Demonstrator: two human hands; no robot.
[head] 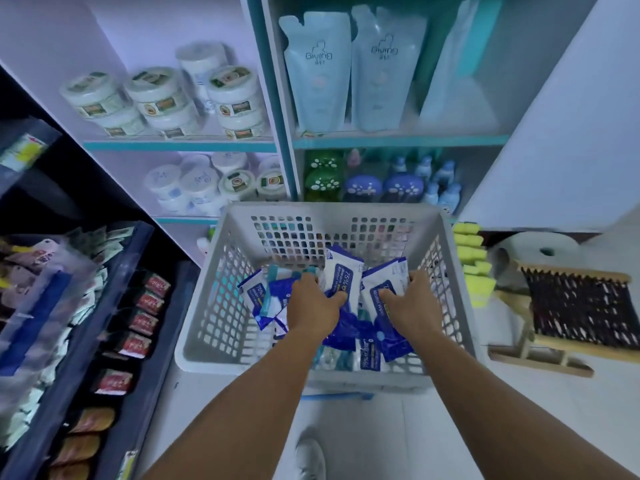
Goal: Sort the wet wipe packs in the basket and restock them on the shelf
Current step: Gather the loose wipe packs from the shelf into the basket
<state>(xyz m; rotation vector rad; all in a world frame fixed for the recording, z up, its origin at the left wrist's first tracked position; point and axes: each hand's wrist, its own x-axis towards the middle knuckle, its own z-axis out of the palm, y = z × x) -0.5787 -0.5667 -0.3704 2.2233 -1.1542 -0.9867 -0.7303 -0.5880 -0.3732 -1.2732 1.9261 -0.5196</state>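
Both hands in basket (pixel 207 334): left hand (pixel 313 306), right hand (pixel 410 306) each grip wipe pack (pixel 341 275).

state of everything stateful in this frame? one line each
basket: on the floor, holds a loose pile of packs
wipe packs: jumbled, unsorted, sealed
left hand: in basket, fingers curled on a pack
right hand: in basket, gripping a pack
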